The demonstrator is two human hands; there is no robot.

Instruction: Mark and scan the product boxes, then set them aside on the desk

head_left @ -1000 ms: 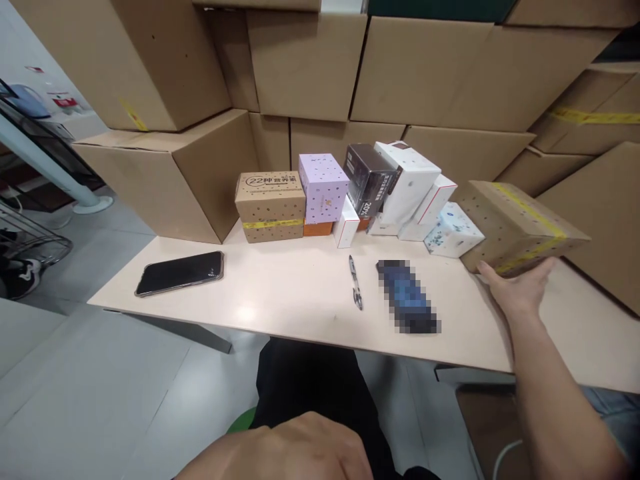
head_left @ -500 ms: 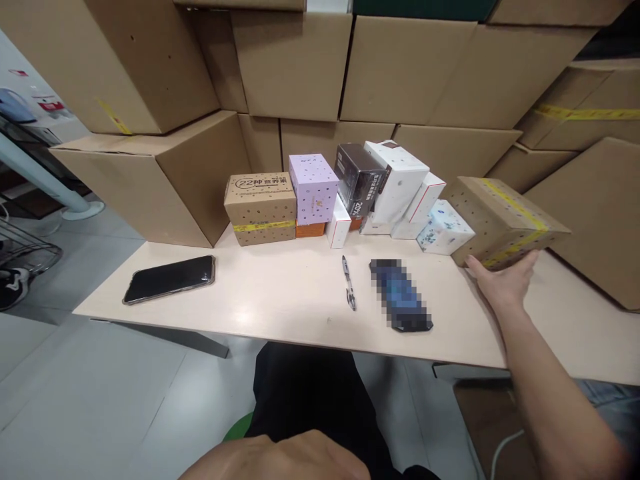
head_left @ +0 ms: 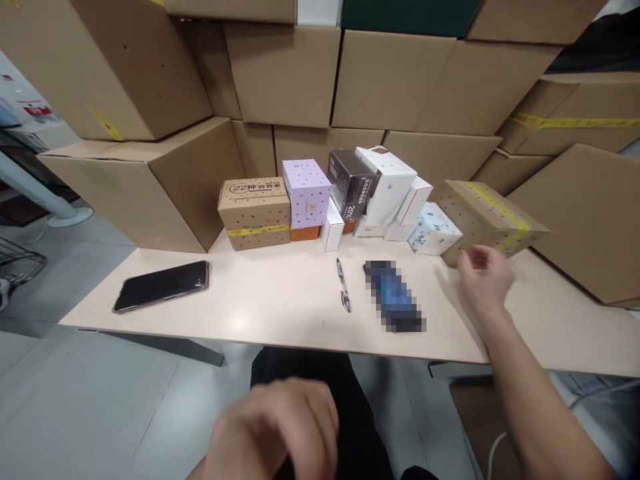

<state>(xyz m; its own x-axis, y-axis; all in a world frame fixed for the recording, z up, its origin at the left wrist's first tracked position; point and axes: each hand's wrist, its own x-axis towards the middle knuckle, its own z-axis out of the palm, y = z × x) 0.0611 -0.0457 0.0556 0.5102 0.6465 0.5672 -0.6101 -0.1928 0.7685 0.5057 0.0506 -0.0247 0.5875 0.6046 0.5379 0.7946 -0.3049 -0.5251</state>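
Note:
My right hand is in front of the taped brown carton at the right of the row. Its fingers are loosely curled, with no object visible in them; whether it still touches the carton I cannot tell. My left hand is low over my lap, slightly blurred, its fingers curled in a loose fist with nothing seen inside. Left of the carton is a small white box with blue flowers. A dark phone with a pixelated screen and a pen lie on the table between my hands.
The table also bears a black phone, a brown "22" carton, a lilac box, a dark brown box and a tall white box. Large cardboard boxes are stacked behind and at both sides.
My right hand has let go of the underside of the taped carton and curled its fingers. My left hand has risen over my lap. The view has shifted slightly.

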